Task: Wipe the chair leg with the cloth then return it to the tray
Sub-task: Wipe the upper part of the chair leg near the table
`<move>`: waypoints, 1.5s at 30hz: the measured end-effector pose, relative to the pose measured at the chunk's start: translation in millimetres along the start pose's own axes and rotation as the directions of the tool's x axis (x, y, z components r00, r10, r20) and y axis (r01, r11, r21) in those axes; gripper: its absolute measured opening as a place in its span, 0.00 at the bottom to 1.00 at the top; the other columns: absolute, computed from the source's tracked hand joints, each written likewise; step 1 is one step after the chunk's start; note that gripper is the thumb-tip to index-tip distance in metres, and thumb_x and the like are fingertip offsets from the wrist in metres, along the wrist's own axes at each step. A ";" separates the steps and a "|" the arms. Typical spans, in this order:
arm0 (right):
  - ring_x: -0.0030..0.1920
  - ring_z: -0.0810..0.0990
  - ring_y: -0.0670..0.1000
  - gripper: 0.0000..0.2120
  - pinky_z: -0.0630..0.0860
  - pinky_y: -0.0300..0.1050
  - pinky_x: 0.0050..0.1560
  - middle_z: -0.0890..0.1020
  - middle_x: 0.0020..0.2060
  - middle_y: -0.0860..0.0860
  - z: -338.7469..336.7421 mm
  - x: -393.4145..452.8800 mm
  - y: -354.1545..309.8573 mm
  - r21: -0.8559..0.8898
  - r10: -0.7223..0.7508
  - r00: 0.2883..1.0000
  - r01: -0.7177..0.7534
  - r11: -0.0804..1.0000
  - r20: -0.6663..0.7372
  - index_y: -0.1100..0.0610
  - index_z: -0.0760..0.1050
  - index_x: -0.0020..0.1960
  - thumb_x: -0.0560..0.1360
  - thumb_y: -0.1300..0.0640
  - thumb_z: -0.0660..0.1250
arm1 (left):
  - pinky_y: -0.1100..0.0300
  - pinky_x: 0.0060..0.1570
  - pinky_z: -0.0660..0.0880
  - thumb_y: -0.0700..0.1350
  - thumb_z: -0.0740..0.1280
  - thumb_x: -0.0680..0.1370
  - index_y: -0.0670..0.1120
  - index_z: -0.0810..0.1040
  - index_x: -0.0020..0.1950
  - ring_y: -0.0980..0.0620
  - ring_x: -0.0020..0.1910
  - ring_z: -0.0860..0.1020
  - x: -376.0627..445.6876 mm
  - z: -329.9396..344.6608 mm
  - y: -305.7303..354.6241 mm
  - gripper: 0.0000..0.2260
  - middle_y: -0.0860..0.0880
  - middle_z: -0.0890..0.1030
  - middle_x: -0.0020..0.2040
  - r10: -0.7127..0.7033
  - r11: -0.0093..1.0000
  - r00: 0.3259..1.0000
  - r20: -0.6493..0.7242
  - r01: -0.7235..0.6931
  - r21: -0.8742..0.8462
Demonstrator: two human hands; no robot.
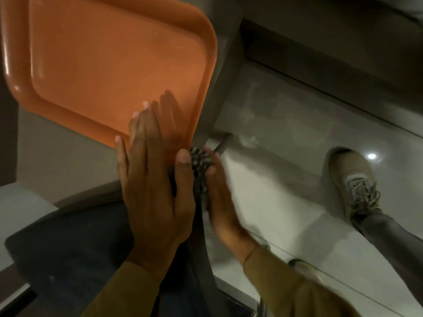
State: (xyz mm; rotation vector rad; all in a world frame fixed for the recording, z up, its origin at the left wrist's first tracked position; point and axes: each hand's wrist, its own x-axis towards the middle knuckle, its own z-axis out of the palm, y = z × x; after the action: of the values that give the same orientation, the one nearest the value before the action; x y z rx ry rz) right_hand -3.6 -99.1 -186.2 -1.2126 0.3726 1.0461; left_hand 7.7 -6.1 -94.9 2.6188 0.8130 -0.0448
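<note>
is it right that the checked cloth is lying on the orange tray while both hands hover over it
Not quite. The head view shows the orange tray bare; the checked cloth is bunched between the left hand and right hand, off the tray's near corner.

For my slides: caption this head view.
Both hands, left hand and right hand, press the checked cloth beside an empty orange tray.

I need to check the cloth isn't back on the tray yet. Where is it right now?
In the head view, the checkered cloth is pressed between the left hand and right hand, just off the orange tray's lower right corner.
</note>
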 end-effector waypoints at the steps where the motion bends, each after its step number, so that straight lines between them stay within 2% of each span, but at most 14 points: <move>1: 0.88 0.61 0.54 0.27 0.57 0.62 0.89 0.66 0.86 0.54 -6.2 19.1 -0.3 -0.036 0.001 1.000 -0.002 0.999 -0.022 0.54 0.65 0.84 0.88 0.46 0.52 | 0.44 0.89 0.49 0.59 0.47 0.89 0.43 0.57 0.87 0.50 0.89 0.56 0.2 -0.9 0.4 0.30 0.49 0.60 0.88 0.002 1.000 1.000 -0.002 -0.002 -0.003; 3: 0.87 0.63 0.57 0.23 0.56 0.60 0.89 0.67 0.84 0.58 -19.3 52.7 4.7 -0.084 0.045 0.997 -0.050 0.995 -0.060 0.61 0.64 0.84 0.92 0.55 0.49 | 0.43 0.89 0.50 0.59 0.47 0.89 0.43 0.57 0.88 0.50 0.89 0.57 -1.6 -0.6 -0.5 0.31 0.49 0.60 0.88 -0.007 1.000 1.000 0.002 0.007 0.002; 10: 0.88 0.58 0.50 0.26 0.55 0.53 0.90 0.61 0.88 0.50 -21.1 60.4 -1.5 0.040 0.155 0.983 -0.152 0.988 -0.101 0.54 0.55 0.88 0.91 0.52 0.52 | 0.40 0.88 0.50 0.57 0.48 0.89 0.41 0.56 0.87 0.49 0.89 0.55 0.8 -1.2 3.5 0.30 0.46 0.59 0.88 -0.031 0.999 0.999 0.012 0.031 0.012; 12: 0.85 0.65 0.40 0.28 0.66 0.41 0.84 0.67 0.85 0.38 -14.9 15.5 -2.0 0.084 0.080 0.996 -0.082 0.993 0.027 0.42 0.57 0.87 0.88 0.43 0.57 | 0.41 0.89 0.48 0.56 0.49 0.89 0.41 0.54 0.88 0.49 0.89 0.53 -0.4 -2.1 3.7 0.30 0.46 0.57 0.89 -0.031 0.999 0.999 0.012 0.031 0.017; 14: 0.83 0.61 0.29 0.30 0.64 0.28 0.78 0.62 0.83 0.26 -7.3 -23.5 -6.5 0.027 0.038 0.990 -0.042 0.999 0.135 0.29 0.57 0.83 0.82 0.29 0.58 | 0.43 0.89 0.46 0.55 0.49 0.88 0.41 0.52 0.88 0.49 0.90 0.51 0.0 -2.4 4.6 0.31 0.45 0.54 0.90 -0.030 0.999 1.000 0.006 0.030 0.036; 16: 0.85 0.59 0.34 0.35 0.62 0.31 0.82 0.60 0.86 0.33 -4.8 -22.1 -3.1 -0.011 0.001 0.992 0.000 1.000 0.126 0.32 0.56 0.85 0.80 0.25 0.56 | 0.44 0.89 0.45 0.54 0.49 0.88 0.41 0.51 0.88 0.48 0.90 0.50 0.4 -2.1 5.8 0.31 0.44 0.53 0.90 -0.028 0.998 1.000 -0.008 0.029 0.055; 20: 0.87 0.61 0.50 0.29 0.57 0.55 0.90 0.64 0.87 0.52 -19.5 55.7 19.0 -0.033 0.036 0.995 -0.039 0.999 -0.089 0.54 0.58 0.87 0.89 0.45 0.52 | 0.44 0.89 0.45 0.54 0.49 0.88 0.39 0.51 0.88 0.49 0.90 0.50 -2.1 -1.0 5.7 0.31 0.43 0.53 0.90 -0.034 0.999 0.999 -0.020 0.034 0.035; 26: 0.88 0.58 0.46 0.27 0.56 0.44 0.87 0.60 0.88 0.47 -28.1 96.0 20.2 0.054 0.210 0.963 -0.204 0.978 -0.168 0.50 0.53 0.89 0.91 0.49 0.50 | 0.45 0.89 0.45 0.55 0.48 0.89 0.38 0.51 0.87 0.47 0.90 0.51 -1.1 -1.7 3.8 0.31 0.41 0.55 0.89 -0.027 1.000 1.000 -0.003 0.027 -0.008; 30: 0.73 0.73 0.25 0.24 0.70 0.25 0.72 0.74 0.77 0.38 -9.9 21.0 -0.1 0.106 0.135 0.990 -0.130 0.986 -0.037 0.48 0.61 0.85 0.90 0.51 0.54 | 0.42 0.89 0.46 0.54 0.48 0.89 0.41 0.52 0.88 0.49 0.90 0.52 -1.6 -3.8 6.5 0.29 0.48 0.53 0.89 -0.023 1.000 1.000 0.004 0.023 -0.005; 34: 0.86 0.60 0.35 0.33 0.59 0.45 0.86 0.62 0.85 0.32 9.5 -31.5 -2.3 0.115 0.001 0.999 -0.006 0.993 0.038 0.35 0.54 0.86 0.84 0.32 0.56 | 0.40 0.89 0.46 0.54 0.47 0.89 0.42 0.52 0.88 0.49 0.90 0.52 -0.2 -3.4 7.2 0.29 0.51 0.53 0.88 -0.011 1.000 0.999 0.030 0.011 0.007; 37: 0.77 0.71 0.29 0.29 0.68 0.37 0.82 0.68 0.80 0.35 -4.1 21.3 16.6 0.130 0.032 0.997 -0.023 0.991 -0.068 0.46 0.52 0.89 0.89 0.44 0.53 | 0.43 0.89 0.46 0.53 0.47 0.89 0.40 0.53 0.87 0.50 0.89 0.51 -1.3 -3.7 6.3 0.29 0.48 0.55 0.88 -0.008 1.000 1.000 0.019 0.007 0.003; 39: 0.82 0.69 0.40 0.27 0.64 0.47 0.86 0.65 0.85 0.43 -15.1 70.7 26.0 0.156 0.159 0.972 -0.132 0.979 -0.171 0.49 0.51 0.89 0.91 0.50 0.51 | 0.43 0.89 0.46 0.51 0.48 0.89 0.39 0.54 0.87 0.52 0.89 0.51 -3.3 -4.0 5.5 0.28 0.47 0.56 0.88 -0.011 1.000 1.000 -0.002 0.011 0.007; 42: 0.84 0.67 0.56 0.29 0.65 0.57 0.85 0.66 0.86 0.53 -25.4 121.4 27.0 0.228 0.337 0.916 -0.287 0.930 -0.219 0.51 0.57 0.88 0.89 0.46 0.55 | 0.41 0.89 0.47 0.50 0.49 0.88 0.37 0.55 0.87 0.53 0.88 0.52 -2.8 -4.2 7.3 0.29 0.47 0.56 0.87 -0.027 1.000 1.000 -0.009 0.027 -0.008; 45: 0.78 0.72 0.54 0.30 0.74 0.54 0.77 0.71 0.81 0.52 -15.5 101.5 8.1 0.232 0.310 0.930 -0.262 0.937 -0.199 0.51 0.61 0.86 0.86 0.45 0.59 | 0.40 0.89 0.48 0.50 0.49 0.88 0.38 0.56 0.87 0.50 0.89 0.54 -0.9 -4.8 9.1 0.29 0.47 0.57 0.87 -0.037 0.999 0.999 -0.011 0.037 -0.010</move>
State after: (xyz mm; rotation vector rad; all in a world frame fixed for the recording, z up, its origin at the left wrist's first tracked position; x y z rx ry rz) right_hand 45.9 -66.8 -270.6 -1.1189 0.8424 1.0868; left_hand 11.6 -11.6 -87.1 2.5976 0.8637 -0.0363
